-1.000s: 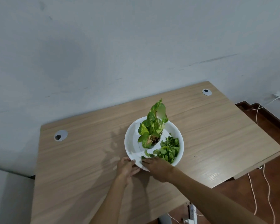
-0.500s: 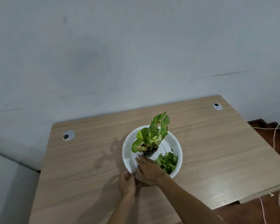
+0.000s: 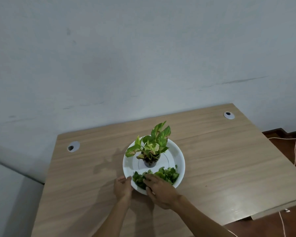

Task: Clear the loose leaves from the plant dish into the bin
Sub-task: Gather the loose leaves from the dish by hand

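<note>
We see the loose leaves [image 3: 162, 175] heaped in the near part of the white plant dish [image 3: 179, 156], right under the right hand [image 3: 161, 190], its fingers curled down into the pile. The left hand [image 3: 122, 186] cups the dish's near-left rim. Beyond both hands stands a potted plant [image 3: 151, 149]. The dish sits on a wooden desk [image 3: 220, 159] against a pale grey wall [image 3: 143, 57].

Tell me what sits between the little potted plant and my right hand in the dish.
In the head view, the pile of loose leaves lies between the potted plant and the right hand, whose fingers reach into its near edge.
</note>
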Demonstrator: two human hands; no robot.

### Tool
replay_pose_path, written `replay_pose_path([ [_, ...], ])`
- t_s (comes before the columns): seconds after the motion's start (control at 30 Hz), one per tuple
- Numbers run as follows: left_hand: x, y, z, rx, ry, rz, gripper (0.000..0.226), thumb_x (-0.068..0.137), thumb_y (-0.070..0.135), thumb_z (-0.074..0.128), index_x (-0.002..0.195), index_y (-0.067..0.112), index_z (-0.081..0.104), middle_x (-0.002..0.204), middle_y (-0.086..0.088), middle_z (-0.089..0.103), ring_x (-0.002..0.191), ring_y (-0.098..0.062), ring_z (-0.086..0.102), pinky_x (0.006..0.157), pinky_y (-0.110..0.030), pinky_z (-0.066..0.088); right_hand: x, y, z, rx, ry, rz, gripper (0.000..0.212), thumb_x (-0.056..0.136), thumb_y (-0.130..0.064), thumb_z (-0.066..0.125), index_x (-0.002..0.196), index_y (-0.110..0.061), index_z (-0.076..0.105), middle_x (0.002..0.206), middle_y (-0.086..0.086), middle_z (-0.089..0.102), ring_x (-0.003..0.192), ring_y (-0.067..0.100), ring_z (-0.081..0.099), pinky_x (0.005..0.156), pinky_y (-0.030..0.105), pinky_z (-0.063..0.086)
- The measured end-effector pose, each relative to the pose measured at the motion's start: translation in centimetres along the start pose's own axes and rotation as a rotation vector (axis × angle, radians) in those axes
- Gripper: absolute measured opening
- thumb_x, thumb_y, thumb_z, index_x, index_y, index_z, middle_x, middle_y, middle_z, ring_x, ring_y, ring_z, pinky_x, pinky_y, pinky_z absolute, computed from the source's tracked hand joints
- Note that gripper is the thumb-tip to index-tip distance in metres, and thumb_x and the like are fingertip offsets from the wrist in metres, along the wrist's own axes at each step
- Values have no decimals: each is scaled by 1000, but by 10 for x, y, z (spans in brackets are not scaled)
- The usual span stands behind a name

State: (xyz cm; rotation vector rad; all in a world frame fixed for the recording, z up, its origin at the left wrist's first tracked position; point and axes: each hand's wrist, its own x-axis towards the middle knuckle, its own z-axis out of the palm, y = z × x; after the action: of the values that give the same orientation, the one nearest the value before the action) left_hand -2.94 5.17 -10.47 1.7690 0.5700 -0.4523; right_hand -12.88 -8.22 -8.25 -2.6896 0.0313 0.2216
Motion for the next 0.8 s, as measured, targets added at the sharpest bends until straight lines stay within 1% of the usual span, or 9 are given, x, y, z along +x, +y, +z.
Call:
replay_pose_path([
  [0.13,-25,-2,5,2,-78,18,24,82,-2,65,99,7,51,88,-9,58,85,-33,62,73,-46,59,-4,31,-22,-41,3,38,42,94,-34,30,112,-16,63,126,4,56,110,24,56,94,39,48],
  [0.2,-17,-2,3,18,-109,31,25,84,-6,62,102,6,51,94,-12,59,89,-35,62,73,-47,59,-9,52,-33,-54,18,97,39,92,-30,34,110,-16,65,118,4,61,105,25,59,90,41,50],
  [0.23,-11,0,1,28,-117,37,26,84,-5,63,104,7,52,99,-14,62,91,-36,63,74,-48,59,-11,63,-38,-55,33,128,39,91,-27,35,113,-17,65,120,6,61,107,26,59,91,41,50],
  [0.3,7,2,-3,63,-99,76,27,84,-1,65,107,11,58,109,-15,67,95,-35,65,76,-49,58,-10,81,-46,-61,45,194,40,92,-23,39,126,-15,60,135,10,55,122,29,53,99,42,47],
  [0.37,21,7,-8,88,-82,77,26,84,3,66,110,8,65,111,-16,70,94,-33,66,76,-42,56,-7,92,-50,-72,17,242,44,94,-21,42,137,-12,49,148,11,44,134,28,43,107,40,40],
  [0.43,33,12,-11,20,-89,4,28,86,4,65,114,1,65,112,-20,69,95,-36,67,76,-41,55,-1,99,-49,-88,-2,232,48,95,-20,43,142,-10,42,151,12,39,137,28,39,109,39,36],
  [0.53,36,10,-14,-105,-109,-111,27,90,6,61,115,-4,60,111,-24,66,98,-39,65,84,-46,54,9,103,-43,-130,0,201,50,93,-21,44,142,-9,40,152,13,38,138,27,36,112,40,32],
  [0.67,21,0,-11,-116,-156,-130,27,91,6,61,116,-2,58,113,-22,66,98,-38,65,87,-48,54,25,108,-40,-168,50,184,51,91,-21,45,140,-9,42,150,12,40,137,25,38,110,39,30],
  [0.8,19,5,-10,-107,-146,-109,24,91,3,60,113,-4,56,114,-24,64,96,-38,64,82,-45,54,43,112,-46,-101,107,120,55,93,-16,45,145,-5,33,153,15,34,141,29,32,113,41,29],
])
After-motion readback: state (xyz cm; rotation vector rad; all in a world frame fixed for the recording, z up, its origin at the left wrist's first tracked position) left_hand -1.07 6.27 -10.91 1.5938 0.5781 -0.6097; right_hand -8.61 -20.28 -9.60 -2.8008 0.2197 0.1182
